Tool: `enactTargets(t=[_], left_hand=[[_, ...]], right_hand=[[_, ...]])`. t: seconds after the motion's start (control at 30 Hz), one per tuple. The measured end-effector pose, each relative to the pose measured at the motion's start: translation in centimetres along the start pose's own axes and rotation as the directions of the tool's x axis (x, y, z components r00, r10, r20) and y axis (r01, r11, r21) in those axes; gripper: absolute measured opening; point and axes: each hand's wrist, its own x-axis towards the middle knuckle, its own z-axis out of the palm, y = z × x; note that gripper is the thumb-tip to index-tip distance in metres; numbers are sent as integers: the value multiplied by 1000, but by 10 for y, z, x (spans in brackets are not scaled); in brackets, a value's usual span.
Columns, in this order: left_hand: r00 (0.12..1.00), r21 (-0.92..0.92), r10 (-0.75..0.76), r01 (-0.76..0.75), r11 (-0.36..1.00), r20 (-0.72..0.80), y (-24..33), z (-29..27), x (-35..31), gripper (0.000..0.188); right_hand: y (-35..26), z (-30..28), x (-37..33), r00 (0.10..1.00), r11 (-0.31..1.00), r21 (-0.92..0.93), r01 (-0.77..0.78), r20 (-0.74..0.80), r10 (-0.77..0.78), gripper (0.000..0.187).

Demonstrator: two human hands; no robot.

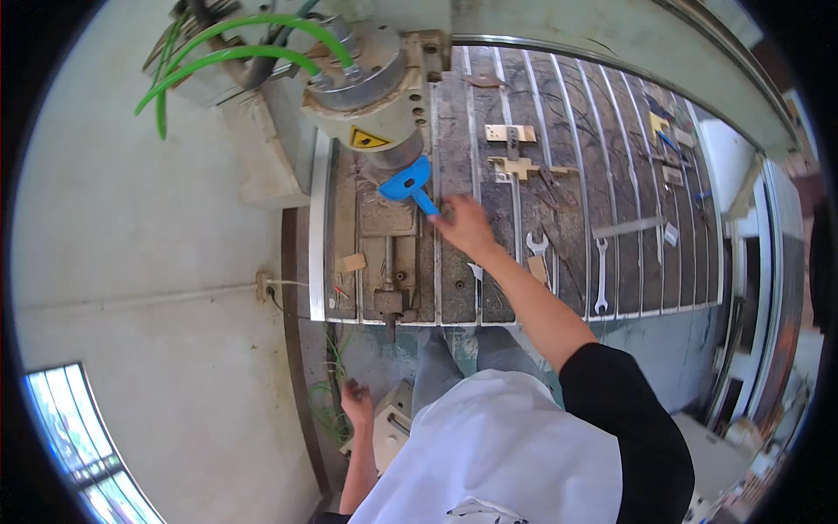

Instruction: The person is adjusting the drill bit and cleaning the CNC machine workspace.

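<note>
Slotted bed [628, 279] lies below the spindle [353, 113]; the right hand [467, 225], closed on the blue tool [408, 185], should keep it steady. Left hand [356, 403] half-curled; contents unclear.

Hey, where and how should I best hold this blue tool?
Grip the blue tool by its narrow handle, probably best from the near right, as your right hand does: the handle points that way, while the broad head appears close by the spindle.
</note>
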Motion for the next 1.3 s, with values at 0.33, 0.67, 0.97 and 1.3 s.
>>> enactTargets(t=[0.33,0.67,0.97,1.3], left_hand=[[811,-61,580,-577,815,77,198,-17,110,30],[282,-222,759,-846,486,586,250,74,60,21],[464,74,552,-808,585,693,247,195,35,30],[535,-56,555,-686,726,638,231,213,31,26]], right_hand=[[-1,-9,-5,995,993,-117,-25,-100,14,25],[137,-83,-123,717,690,-260,-676,-447,534,28],[105,-30,-92,977,941,-263,-211,-81,196,35],[102,-27,-91,994,986,-126,-108,18,111,37]])
